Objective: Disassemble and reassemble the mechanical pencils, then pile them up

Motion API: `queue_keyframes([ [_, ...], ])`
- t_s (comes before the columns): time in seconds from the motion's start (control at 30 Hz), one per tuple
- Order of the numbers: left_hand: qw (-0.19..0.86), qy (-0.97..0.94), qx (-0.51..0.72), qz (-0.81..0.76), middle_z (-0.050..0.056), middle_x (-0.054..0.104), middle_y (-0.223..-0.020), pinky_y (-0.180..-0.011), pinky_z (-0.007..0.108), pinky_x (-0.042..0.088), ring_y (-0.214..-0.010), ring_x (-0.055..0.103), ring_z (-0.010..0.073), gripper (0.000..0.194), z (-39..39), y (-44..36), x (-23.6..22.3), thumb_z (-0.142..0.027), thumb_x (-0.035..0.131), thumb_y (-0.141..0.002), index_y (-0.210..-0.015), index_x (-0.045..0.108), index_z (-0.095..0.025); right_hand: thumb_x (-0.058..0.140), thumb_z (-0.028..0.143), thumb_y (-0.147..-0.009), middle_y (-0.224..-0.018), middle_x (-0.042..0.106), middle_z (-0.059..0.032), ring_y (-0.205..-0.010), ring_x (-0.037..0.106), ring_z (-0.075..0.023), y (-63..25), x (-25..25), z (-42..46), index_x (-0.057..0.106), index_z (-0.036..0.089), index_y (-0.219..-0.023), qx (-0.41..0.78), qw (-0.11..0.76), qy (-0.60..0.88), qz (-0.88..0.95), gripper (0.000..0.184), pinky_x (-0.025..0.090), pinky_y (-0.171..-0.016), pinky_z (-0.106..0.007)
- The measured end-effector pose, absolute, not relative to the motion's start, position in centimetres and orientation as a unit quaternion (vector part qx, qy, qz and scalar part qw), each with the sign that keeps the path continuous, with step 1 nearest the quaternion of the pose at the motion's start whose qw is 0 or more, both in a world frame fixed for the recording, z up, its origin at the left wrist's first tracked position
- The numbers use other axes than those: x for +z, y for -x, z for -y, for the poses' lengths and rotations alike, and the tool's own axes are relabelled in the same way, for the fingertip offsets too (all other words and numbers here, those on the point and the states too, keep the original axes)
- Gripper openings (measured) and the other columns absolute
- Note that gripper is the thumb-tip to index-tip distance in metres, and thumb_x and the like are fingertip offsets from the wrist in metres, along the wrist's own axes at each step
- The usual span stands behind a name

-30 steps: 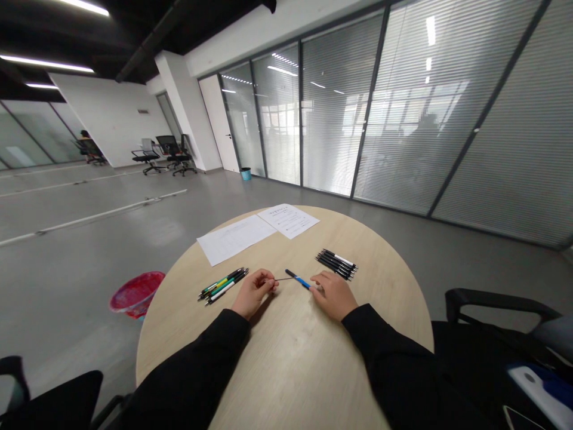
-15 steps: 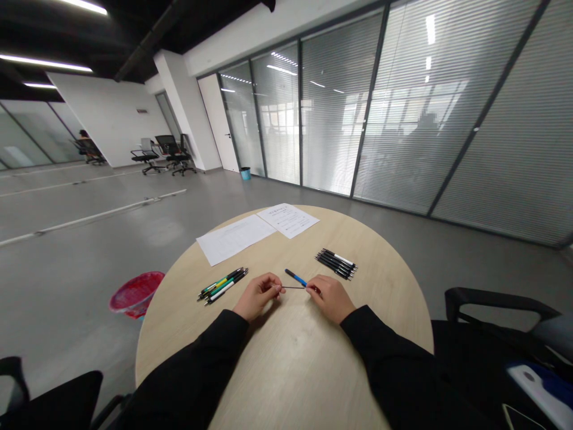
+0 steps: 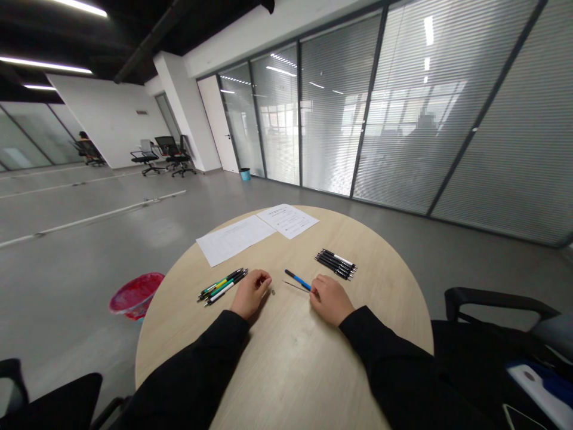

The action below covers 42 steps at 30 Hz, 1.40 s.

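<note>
My right hand [image 3: 330,298] is closed, its fingertips pinching one end of a thin dark pen refill [image 3: 295,286]. The refill points left over the table. Just behind it lies a blue pen barrel [image 3: 297,278] with a dark end, its near end reaching my right fingers. My left hand [image 3: 251,292] rests to the left with fingers curled and thumb near the index finger; whether anything is between them is hidden. A tiny greyish piece [image 3: 273,292], too small to name, is beside its fingertips. Several coloured pens [image 3: 222,286] lie left of that hand.
A row of black pens [image 3: 335,264], one with a white part, lies behind my right hand. Two printed sheets [image 3: 237,239] are at the far side of the round table [image 3: 290,370]. A red basket [image 3: 136,294] stands on the floor left; a chair [image 3: 496,298] is at right.
The refill was in my left fingers, then stretched between both hands; now only my right hand holds it. My left hand has drawn back left, and the tiny piece shows beside it.
</note>
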<state>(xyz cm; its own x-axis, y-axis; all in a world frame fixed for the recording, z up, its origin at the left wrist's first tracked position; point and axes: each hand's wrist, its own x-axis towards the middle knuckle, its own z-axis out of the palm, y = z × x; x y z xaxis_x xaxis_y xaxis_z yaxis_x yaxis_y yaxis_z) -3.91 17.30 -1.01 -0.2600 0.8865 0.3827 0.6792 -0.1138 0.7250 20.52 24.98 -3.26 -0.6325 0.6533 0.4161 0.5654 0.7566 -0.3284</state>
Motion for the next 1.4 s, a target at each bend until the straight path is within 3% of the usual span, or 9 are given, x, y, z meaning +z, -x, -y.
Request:
queue_keyframes([
  [0.43,0.065,-0.651,0.313,-0.689,0.004,0.064,-0.075,-0.068,0.031,0.042,-0.070,0.057,0.0202,0.005,-17.6,3.7,-1.5,-0.021,0.056,-0.082,-0.080,0.060,-0.019,0.063,0.022,-0.081,-0.080,0.061,-0.0040,-0.081,0.055,-0.0184,-20.3,-3.1,-24.8,0.060,0.018,-0.073,0.073,0.171,0.342,0.921,0.009,0.034,-0.073,-0.029],
  [0.67,0.021,-0.673,0.260,-0.691,0.006,0.062,-0.080,-0.072,0.032,0.044,-0.078,0.058,0.0214,0.008,-17.8,4.0,-2.1,-0.019,0.052,-0.084,-0.078,0.058,-0.018,0.063,0.022,-0.083,-0.081,0.061,-0.0032,-0.083,0.055,-0.0176,-20.3,-3.0,-24.7,0.058,0.018,-0.072,0.080,0.165,0.334,0.925,0.012,0.033,-0.074,-0.028],
  [1.4,0.052,-0.669,0.275,-0.688,0.004,0.062,-0.079,-0.071,0.032,0.044,-0.074,0.057,0.0198,0.005,-17.5,4.2,-2.3,-0.020,0.053,-0.082,-0.079,0.058,-0.019,0.064,0.021,-0.083,-0.077,0.060,-0.0026,-0.080,0.053,-0.0170,-20.4,-3.6,-25.1,0.058,0.018,-0.070,0.094,0.188,0.325,0.922,0.014,0.034,-0.073,-0.028],
])
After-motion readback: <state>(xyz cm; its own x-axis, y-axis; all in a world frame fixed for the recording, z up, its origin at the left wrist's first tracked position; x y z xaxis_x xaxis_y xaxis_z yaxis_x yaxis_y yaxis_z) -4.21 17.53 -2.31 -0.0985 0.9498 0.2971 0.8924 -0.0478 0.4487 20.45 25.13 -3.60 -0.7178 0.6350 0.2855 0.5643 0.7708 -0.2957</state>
